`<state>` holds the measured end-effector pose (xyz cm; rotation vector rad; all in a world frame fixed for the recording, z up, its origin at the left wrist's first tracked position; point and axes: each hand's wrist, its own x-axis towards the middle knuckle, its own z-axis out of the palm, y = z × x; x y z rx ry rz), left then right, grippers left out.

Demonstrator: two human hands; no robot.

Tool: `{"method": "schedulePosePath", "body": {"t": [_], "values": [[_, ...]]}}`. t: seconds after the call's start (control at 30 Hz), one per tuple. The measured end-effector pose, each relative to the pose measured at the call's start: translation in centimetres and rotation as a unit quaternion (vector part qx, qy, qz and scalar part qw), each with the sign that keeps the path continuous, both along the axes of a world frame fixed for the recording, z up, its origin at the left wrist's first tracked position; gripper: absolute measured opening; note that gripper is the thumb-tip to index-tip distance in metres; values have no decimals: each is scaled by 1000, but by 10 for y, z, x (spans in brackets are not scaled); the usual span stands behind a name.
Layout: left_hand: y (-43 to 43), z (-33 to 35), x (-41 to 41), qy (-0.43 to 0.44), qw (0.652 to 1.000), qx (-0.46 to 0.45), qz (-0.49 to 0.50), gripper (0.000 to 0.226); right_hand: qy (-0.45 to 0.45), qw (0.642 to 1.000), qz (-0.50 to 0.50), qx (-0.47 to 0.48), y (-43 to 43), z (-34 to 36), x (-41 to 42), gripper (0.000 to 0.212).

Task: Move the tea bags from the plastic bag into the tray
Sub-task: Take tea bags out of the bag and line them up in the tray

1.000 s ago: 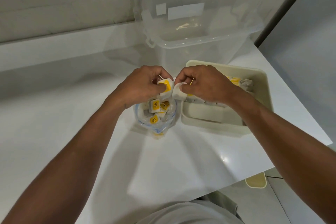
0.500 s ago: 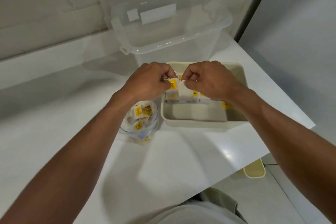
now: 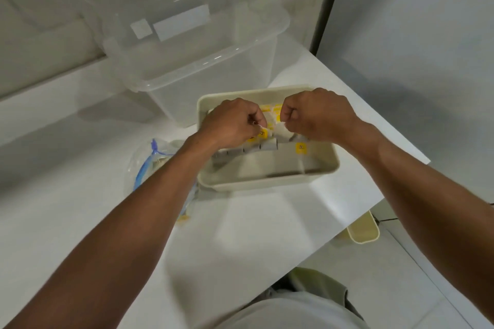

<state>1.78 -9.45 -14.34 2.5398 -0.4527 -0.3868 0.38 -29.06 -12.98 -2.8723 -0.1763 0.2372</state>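
1. While both hover over the tray (image 3: 267,184), the left hand (image 3: 232,123) pinches a string (image 3: 258,125) and the right hand (image 3: 318,115) grips what seems its tea bag (image 3: 280,131)
2. That bag hangs just above the tray's row (image 3: 264,145); the plastic bag (image 3: 149,157) lies left, nearer the left hand

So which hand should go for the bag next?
Likely the left hand, once free of its tea bag: the plastic bag lies beside its forearm, left of the tray; the right hand is farther off.
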Motion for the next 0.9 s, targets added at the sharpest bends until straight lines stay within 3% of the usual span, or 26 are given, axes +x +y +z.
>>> {"method": "schedulePosePath", "body": {"t": [0.3,0.47,0.6,0.7,0.9], "values": [[-33,-17,9,81,995,7,-64,13,35,992,47,-113,-21,-2,-2,12],[-54,-28,17,37,997,46,-46,14,-25,971,97,-215,-21,-14,6,17],[-64,-40,24,9,997,71,1,24,-143,939,133,-283,-17,-21,13,15],[-66,-45,26,-9,996,88,9,28,-111,939,143,-294,-19,-30,18,19],[-58,-43,34,2,995,100,-5,21,-131,932,158,-299,-23,-36,24,21]]}}
